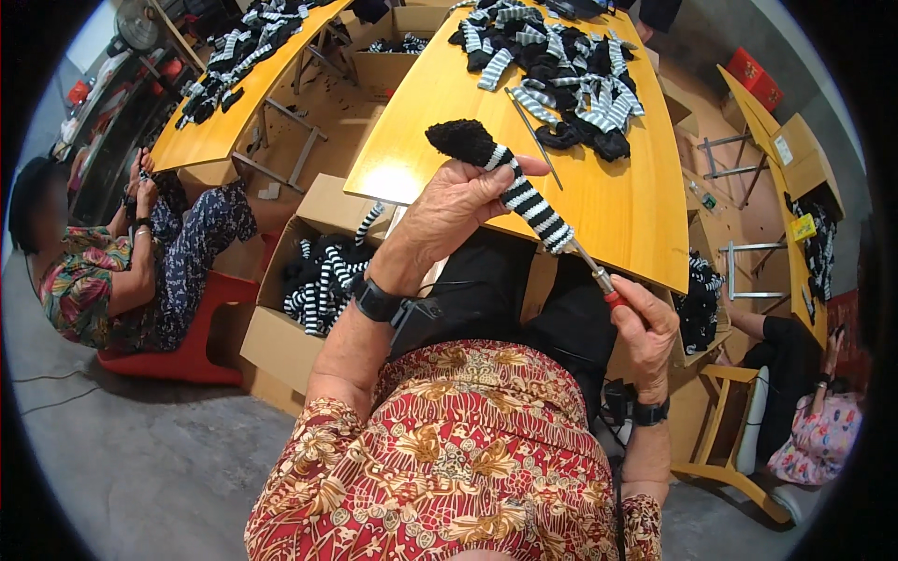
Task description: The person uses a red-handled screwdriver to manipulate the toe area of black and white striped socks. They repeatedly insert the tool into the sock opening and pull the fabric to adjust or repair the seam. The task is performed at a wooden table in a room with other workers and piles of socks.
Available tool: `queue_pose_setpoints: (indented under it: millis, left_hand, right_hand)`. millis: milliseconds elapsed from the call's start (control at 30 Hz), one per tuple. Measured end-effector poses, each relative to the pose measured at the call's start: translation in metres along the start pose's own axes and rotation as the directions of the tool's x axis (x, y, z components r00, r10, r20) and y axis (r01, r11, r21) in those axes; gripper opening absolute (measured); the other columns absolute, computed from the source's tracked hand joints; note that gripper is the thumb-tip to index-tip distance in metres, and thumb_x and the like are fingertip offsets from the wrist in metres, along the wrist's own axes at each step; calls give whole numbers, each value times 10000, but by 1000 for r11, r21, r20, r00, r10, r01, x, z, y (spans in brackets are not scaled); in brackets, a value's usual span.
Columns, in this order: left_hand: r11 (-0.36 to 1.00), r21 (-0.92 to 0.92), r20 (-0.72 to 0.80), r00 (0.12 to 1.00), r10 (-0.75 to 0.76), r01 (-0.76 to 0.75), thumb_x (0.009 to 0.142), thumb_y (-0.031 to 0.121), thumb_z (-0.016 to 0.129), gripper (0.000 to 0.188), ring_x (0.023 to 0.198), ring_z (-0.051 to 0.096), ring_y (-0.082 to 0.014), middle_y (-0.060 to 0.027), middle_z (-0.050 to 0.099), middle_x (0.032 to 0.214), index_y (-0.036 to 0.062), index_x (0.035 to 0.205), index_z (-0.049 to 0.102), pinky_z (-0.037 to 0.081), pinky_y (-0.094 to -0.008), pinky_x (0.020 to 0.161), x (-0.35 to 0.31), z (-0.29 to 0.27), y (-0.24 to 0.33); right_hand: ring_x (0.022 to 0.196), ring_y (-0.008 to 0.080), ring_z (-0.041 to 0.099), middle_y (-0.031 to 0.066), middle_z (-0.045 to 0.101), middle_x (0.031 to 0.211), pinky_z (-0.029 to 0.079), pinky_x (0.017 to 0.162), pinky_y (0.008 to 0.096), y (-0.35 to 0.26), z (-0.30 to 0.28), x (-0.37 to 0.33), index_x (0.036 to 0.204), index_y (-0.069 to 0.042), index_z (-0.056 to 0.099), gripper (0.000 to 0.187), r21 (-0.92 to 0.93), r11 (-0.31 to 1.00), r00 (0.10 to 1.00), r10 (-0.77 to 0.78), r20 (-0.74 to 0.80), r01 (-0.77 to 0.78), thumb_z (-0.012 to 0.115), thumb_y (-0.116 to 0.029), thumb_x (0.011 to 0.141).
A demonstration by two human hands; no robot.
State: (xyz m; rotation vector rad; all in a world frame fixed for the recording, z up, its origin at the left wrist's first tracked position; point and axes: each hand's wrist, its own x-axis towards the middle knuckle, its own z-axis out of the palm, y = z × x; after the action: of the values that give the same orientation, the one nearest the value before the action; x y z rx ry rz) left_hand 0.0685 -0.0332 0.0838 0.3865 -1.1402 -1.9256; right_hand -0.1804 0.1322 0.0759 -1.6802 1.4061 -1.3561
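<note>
In front of me a knitted tube (536, 208) with black and white stripes and a fuzzy black end slants over the table's near edge. My left hand (447, 210) is closed around it just below the black end, with the index finger stretched out to the right. My right hand (645, 325) grips the red handle of a thin metal rod tool (599, 272), shaped like a screwdriver. Its shaft enters the tube's striped open end, so the tip is hidden inside. Beyond my hands, a heap of striped and black knitted pieces (585, 79) covers the far part of the table.
A long thin rod (535, 140) lies on the yellow table (402, 140). At my left stands a cardboard box (281, 351) of striped pieces; another box (720, 327) is at the right. A co-worker (94, 280) sits left on a red stool (187, 327); another person (814, 430) is at right.
</note>
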Motion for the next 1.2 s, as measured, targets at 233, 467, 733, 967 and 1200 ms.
queue_pose_setpoints:
  millis: [233, 467, 733, 967, 1200]
  left_hand:
    - [994, 83, 160, 983, -87, 74, 937, 254, 621, 352, 981, 621, -127, -84, 650, 1137, -13, 1167, 617, 502, -302, 899, -6, 4, 2]
    - [971, 221, 206, 969, -137, 90, 966, 234, 576, 329, 956, 607, -79, -16, 667, 1013, 8, 1199, 621, 496, -242, 865, -11, 21, -5]
    - [987, 159, 167, 984, -58, 31, 951, 256, 606, 356, 875, 573, -35, 11, 662, 992, -11, 1183, 634, 464, -193, 793, -13, 19, -29]
    - [962, 267, 127, 987, -97, 60, 945, 255, 613, 365, 839, 557, -30, 30, 649, 949, 9, 1215, 620, 458, -186, 765, -21, 16, -37]
    - [997, 77, -143, 990, 4, 8, 927, 278, 636, 428, 815, 642, -64, -28, 679, 1009, 37, 1274, 568, 534, -211, 735, -26, -7, -9]
  right_hand:
    - [650, 69, 537, 35, 651, 818, 424, 573, 203, 5, -17, 6, 1114, 1, 683, 291, 142, 982, 991, 117, 66, -125, 645, -93, 842]
    - [598, 52, 487, 23, 624, 769, 359, 510, 194, 8, 20, -16, 1164, -4, 658, 317, 246, 963, 984, 139, -115, -108, 648, -143, 879]
    - [696, 83, 522, 39, 637, 870, 426, 620, 220, -3, 28, -9, 1153, 12, 650, 279, 46, 997, 990, 62, -127, -56, 615, -76, 890]
    - [682, 116, 530, 60, 605, 805, 429, 622, 244, -4, 32, -4, 1136, 18, 651, 291, -79, 993, 993, -90, -81, 84, 592, 12, 852]
    - [669, 145, 538, 69, 601, 777, 436, 616, 264, -10, 11, -5, 1136, 3, 663, 350, -190, 964, 982, -178, 61, 187, 636, 35, 788]
